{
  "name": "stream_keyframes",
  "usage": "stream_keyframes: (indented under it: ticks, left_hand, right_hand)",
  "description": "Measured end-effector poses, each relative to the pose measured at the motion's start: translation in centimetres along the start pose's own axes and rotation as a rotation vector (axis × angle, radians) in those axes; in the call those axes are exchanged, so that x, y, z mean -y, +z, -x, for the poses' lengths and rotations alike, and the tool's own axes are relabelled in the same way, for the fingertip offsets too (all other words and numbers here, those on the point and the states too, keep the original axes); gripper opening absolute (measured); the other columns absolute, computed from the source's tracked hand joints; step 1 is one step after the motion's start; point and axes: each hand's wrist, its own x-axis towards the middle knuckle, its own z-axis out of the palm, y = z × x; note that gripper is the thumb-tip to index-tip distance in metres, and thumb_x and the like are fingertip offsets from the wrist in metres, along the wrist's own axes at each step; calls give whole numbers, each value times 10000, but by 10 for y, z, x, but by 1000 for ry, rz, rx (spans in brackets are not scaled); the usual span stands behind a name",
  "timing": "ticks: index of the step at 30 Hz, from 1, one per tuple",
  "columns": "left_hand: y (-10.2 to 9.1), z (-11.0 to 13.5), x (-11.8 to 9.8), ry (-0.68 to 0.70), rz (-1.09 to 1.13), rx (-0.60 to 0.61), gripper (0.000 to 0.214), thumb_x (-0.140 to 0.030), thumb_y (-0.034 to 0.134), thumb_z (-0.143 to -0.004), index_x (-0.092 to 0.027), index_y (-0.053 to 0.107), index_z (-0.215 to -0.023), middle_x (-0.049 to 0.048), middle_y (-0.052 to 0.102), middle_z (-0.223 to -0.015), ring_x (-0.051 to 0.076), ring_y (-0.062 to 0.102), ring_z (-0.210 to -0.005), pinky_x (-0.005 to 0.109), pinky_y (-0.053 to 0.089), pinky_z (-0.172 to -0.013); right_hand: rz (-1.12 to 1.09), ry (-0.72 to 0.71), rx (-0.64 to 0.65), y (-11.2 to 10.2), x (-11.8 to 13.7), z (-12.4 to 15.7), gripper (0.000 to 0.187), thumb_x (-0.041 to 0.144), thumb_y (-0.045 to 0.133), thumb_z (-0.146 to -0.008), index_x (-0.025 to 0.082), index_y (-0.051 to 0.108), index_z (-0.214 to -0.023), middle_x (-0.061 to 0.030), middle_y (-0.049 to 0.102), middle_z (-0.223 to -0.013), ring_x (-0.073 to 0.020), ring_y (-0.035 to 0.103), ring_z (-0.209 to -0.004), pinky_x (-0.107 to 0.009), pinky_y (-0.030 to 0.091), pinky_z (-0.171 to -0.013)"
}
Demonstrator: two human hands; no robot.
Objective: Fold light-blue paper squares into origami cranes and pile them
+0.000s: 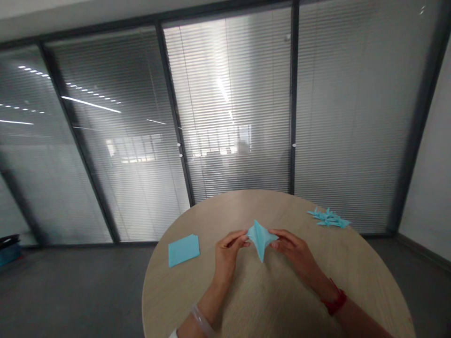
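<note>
A light-blue folded paper (260,238), an origami piece with points at top, bottom and both sides, is held above the table between my two hands. My left hand (229,253) pinches its left point between thumb and fingers. Its right point is gripped by my right hand (294,251), fingers closed. To the left of my left hand lies a stack of light-blue paper sheets (183,250). A small pile of folded blue paper pieces (329,218) rests near the table's right edge; their exact shapes run together.
All of this is on a round wooden table (275,305). Behind it stands a glass partition with blinds (236,103) and dark frames. A dark and blue object (10,249) sits at the far left, by the grey floor (88,286).
</note>
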Motion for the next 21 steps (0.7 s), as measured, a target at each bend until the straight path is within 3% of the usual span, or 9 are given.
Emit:
stream_keyframes:
  ticks: [10, 21]
  left_hand:
    - [-2, -1, 4, -73, 34, -13, 183, -251, 758, -667, -146, 765, -817, 74, 746, -821, 155, 670, -659, 244, 560, -661]
    - [-6, -6, 1, -78, 3, -9, 146, -247, 753, -664, -154, 767, -775, 57, 743, -774, 139, 658, -634, 233, 556, -656]
  right_hand:
    - [50, -79, -153, -3, 0, -2, 223, 379, 731, -679, 234, 769, -843, -51, 759, -907, -235, 695, -847, -342, 564, -796]
    - [140, -95, -165, -12, 7, -2, 158, 355, 707, -699, 261, 775, -806, -35, 767, -879, -237, 706, -829, -343, 568, -784]
